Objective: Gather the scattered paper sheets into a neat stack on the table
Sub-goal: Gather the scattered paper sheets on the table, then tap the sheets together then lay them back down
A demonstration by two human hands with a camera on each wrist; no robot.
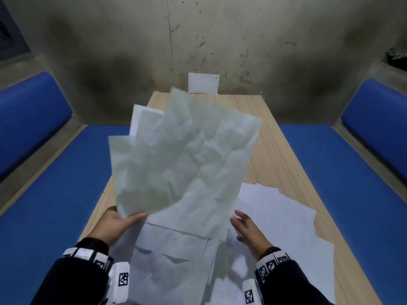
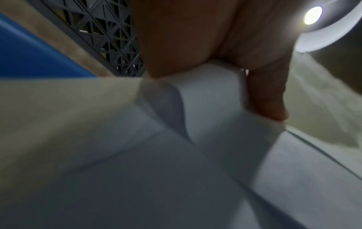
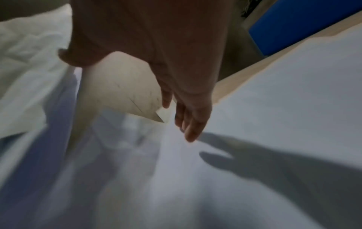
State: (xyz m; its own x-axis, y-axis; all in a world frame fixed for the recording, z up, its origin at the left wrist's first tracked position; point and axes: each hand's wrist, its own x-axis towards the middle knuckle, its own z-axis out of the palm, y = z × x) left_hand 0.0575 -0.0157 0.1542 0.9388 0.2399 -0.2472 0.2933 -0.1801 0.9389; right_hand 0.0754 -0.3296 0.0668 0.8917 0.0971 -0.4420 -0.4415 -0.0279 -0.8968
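My left hand (image 1: 123, 221) pinches the near left corner of a fanned bundle of crumpled white sheets (image 1: 182, 155) and holds it raised above the wooden table (image 1: 273, 155). In the left wrist view the thumb (image 2: 268, 99) presses on the held sheets (image 2: 205, 99). My right hand (image 1: 246, 225) hovers with straight fingers beside the bundle's right edge, just above loose sheets (image 1: 277, 212) lying on the table's right side. More sheets (image 1: 174, 267) lie overlapped at the near edge between my arms. The right wrist view shows the fingers (image 3: 192, 124) spread over flat paper (image 3: 284, 100), holding nothing.
Blue cushioned benches (image 1: 50, 216) (image 1: 352, 183) run along both sides of the narrow table. A stained concrete wall (image 1: 220, 36) closes the far end, with a small white card (image 1: 203, 83) standing against it. The far half of the tabletop shows bare wood.
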